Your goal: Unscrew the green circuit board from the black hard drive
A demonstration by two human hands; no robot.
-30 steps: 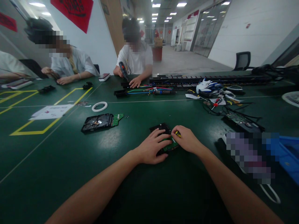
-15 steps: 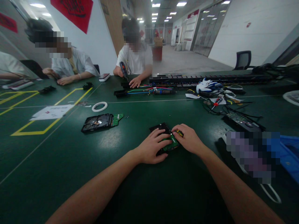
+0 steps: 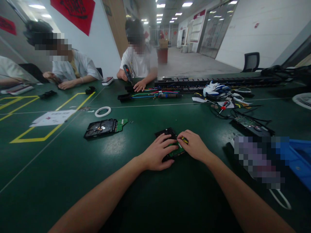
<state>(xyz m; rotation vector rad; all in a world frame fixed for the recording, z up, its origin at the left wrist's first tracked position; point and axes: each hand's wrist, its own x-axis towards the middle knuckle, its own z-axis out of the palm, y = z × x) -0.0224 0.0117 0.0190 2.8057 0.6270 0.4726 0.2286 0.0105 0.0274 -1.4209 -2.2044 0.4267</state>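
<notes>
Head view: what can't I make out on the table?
Drive: head view, middle covered by the left hand.
Yellow-and-black tool: head view, mostly hidden by the right hand; tip not visible.
Blue bin: head view, cut off by the right edge.
Bits beside the other drive: head view, too small to identify.

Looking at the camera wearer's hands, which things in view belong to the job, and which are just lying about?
In the job:
black device with green board, under the left hand
yellow-and-black tool, in the right hand

Seemingly just lying about:
white ring
blue-and-white gloves
red-handled tool
paper
</notes>
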